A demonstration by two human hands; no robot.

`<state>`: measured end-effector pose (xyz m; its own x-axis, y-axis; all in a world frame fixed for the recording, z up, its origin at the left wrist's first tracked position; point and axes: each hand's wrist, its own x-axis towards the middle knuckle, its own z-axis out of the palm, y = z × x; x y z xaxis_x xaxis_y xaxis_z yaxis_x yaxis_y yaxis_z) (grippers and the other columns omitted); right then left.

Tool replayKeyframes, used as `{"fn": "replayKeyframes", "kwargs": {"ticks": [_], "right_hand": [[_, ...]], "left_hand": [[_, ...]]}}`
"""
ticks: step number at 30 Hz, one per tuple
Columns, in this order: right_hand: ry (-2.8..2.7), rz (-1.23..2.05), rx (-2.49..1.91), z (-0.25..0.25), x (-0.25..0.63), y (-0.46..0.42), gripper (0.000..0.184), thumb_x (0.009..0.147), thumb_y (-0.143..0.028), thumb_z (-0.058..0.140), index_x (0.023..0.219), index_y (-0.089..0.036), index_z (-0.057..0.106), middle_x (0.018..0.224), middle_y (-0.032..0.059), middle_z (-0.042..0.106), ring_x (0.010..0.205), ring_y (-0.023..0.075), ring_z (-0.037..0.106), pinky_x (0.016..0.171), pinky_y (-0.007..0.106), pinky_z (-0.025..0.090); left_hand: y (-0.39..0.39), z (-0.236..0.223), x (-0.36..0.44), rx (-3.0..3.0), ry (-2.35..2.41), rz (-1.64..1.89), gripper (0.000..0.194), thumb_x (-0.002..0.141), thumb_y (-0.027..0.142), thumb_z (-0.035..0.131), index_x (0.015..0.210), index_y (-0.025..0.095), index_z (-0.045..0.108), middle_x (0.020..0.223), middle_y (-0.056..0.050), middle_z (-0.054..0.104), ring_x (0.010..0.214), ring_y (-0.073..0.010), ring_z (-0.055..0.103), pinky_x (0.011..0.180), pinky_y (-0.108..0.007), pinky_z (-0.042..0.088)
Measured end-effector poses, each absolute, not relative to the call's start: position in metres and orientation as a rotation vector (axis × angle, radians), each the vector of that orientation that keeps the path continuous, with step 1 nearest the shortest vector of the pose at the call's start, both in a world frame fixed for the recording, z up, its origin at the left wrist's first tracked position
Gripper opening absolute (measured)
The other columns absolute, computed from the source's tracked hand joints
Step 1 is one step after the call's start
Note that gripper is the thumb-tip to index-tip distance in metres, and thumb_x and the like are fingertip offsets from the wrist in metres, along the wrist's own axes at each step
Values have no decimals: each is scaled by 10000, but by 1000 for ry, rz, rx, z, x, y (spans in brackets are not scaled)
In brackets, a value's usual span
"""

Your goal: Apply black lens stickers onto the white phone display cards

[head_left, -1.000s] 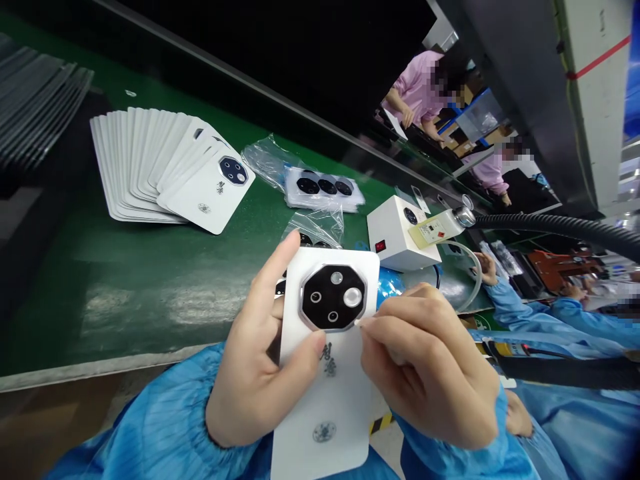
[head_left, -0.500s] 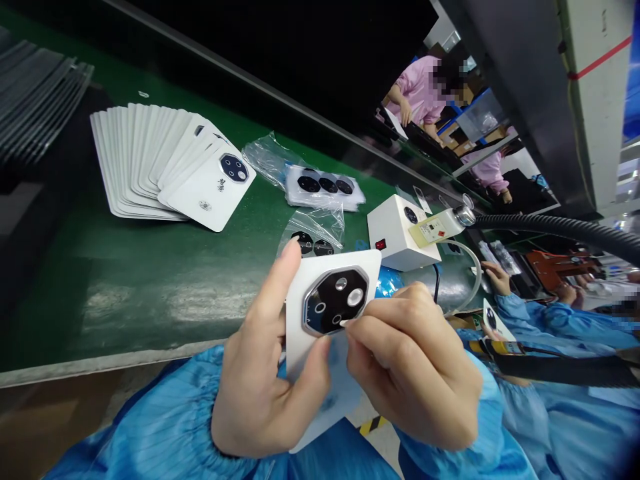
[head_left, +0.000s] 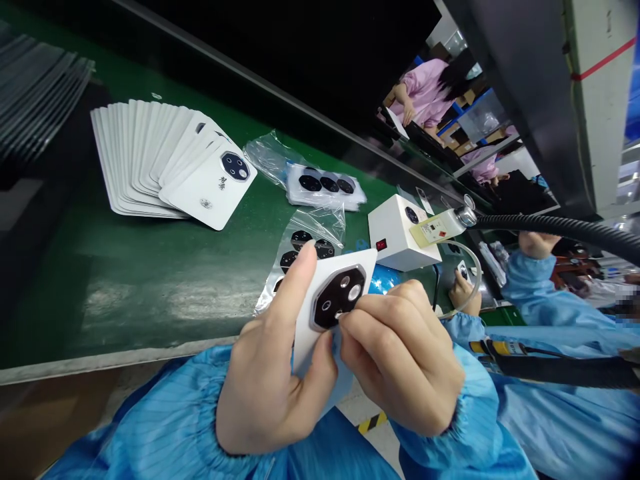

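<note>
Right at the near edge of the desk [head_left: 150, 287], held up off the surface, there's a white panel [head_left: 304, 339], and a good chunk of it is blocked. The left hand [head_left: 270, 380] has it gripped, thumb on the printed face and forefinger up along the side, but its other fingers are tucked away, so can't say how they sit. The right hand [head_left: 407, 353] covers the panel's right side, thumb and forefinger pinched on a tiny pale bit [head_left: 341, 316] by the lower rim of the black octagonal plate [head_left: 333, 303]; too small to tell what it is. The lower end is mostly lost behind hands too. Compared with half a second ago, the panel's tipped more side-on and looks narrower, and more black discs show in the clear bag [head_left: 320, 217] just beyond it. Also, a co-worker's hand [head_left: 465, 297] is now over by the white box [head_left: 393, 237], holding a small panel that's partly hidden. As for direction, the long axis of the white one runs away from the wearer, plate end toward the desk, lower end toward the lap, printed face slanted upward.
</note>
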<state>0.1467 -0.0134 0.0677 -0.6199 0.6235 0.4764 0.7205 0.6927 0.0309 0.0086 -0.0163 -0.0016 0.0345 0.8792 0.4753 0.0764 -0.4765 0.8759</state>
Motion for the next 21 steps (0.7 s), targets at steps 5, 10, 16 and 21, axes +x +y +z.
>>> {"fn": "replayKeyframes", "kwargs": {"ticks": [5, 10, 16, 21], "right_hand": [[-2490, -446, -970, 69, 145, -10, 91, 791, -84, 515, 834, -75, 594, 764, 114, 598, 641, 172, 463, 544, 332, 355], [-2554, -558, -952, 72, 143, -10, 84, 789, -88, 527, 816, -67, 603, 731, 125, 609, 615, 169, 453, 527, 329, 340], [-2508, -371, -1067, 70, 146, -9, 94, 800, -70, 494, 820, -109, 577, 736, 84, 594, 632, 154, 418, 543, 323, 343], [-2299, 117, -1090, 81, 150, -13, 119, 774, -36, 534, 825, -144, 538, 732, 38, 577, 633, 120, 496, 558, 296, 417]], "left_hand": [[-14, 2, 6, 1734, 1013, 1455, 805, 810, 145, 497, 1450, 328, 45, 1354, -20, 507, 780, -215, 707, 655, -335, 602], [-11, 2, 7, 1803, 1037, 1491, 790, 812, 156, 506, 1448, 333, 73, 1350, -26, 508, 532, -135, 655, 488, -290, 545], [-15, 1, 12, 1758, 1067, 1470, 800, 817, 155, 507, 1439, 376, 55, 1390, -12, 466, 744, -187, 699, 620, -317, 580], [-17, 8, 8, 1429, 920, 1407, 770, 818, 145, 496, 1424, 403, 98, 1251, -13, 593, 799, -207, 697, 580, -293, 596]]}}
